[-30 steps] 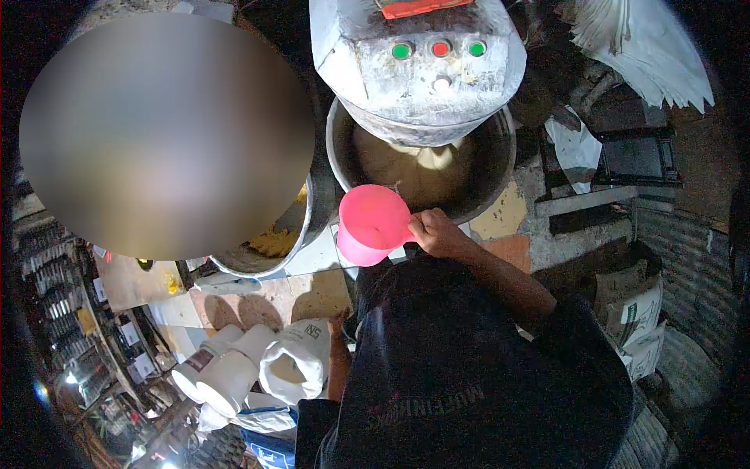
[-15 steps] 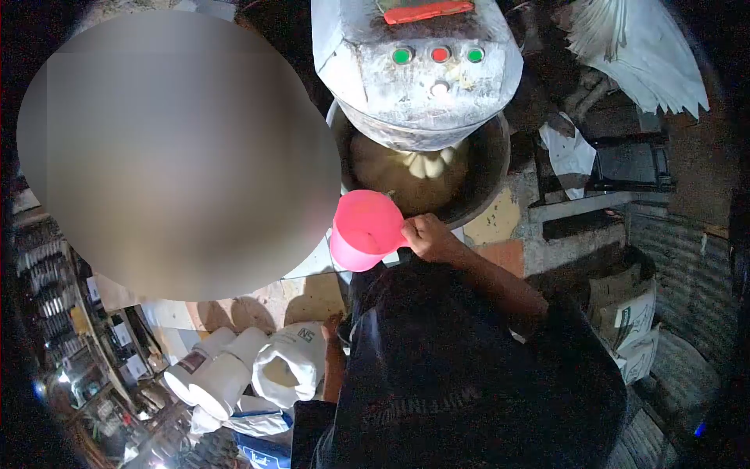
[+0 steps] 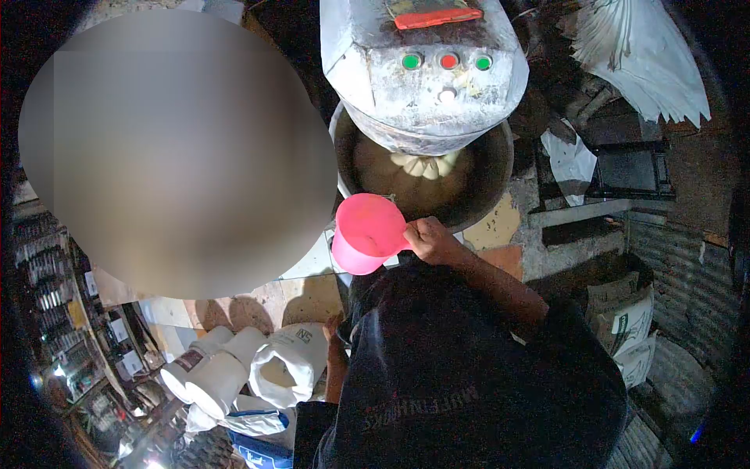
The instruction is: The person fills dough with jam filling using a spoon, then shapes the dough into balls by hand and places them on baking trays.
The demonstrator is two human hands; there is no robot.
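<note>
My right hand (image 3: 430, 240) is closed round the handle of a pink plastic jug (image 3: 366, 234). The jug is held at the near rim of a large metal mixer bowl (image 3: 500, 168), its opening facing up; whether anything is in it is hard to tell. Pale, lobed dough (image 3: 426, 166) shows under the white mixer head (image 3: 437, 94), and the bowl's inside is mostly in shade. My left hand (image 3: 333, 327) hangs low at my side, close to an open white sack (image 3: 291, 367). Its fingers are too dark and small to read.
White buckets (image 3: 223, 383) stand by the sack at lower left, with a cluttered rack (image 3: 58, 289) beyond. A large blurred patch hides the upper left. At right are a concrete ledge (image 3: 578, 213), stacked paper sacks (image 3: 629, 328) and corrugated sheeting (image 3: 680, 266).
The view has shifted slightly, so the mixer sits a little lower and farther right. The dough under the head has changed shape. The jug stays in my right hand, almost in place.
</note>
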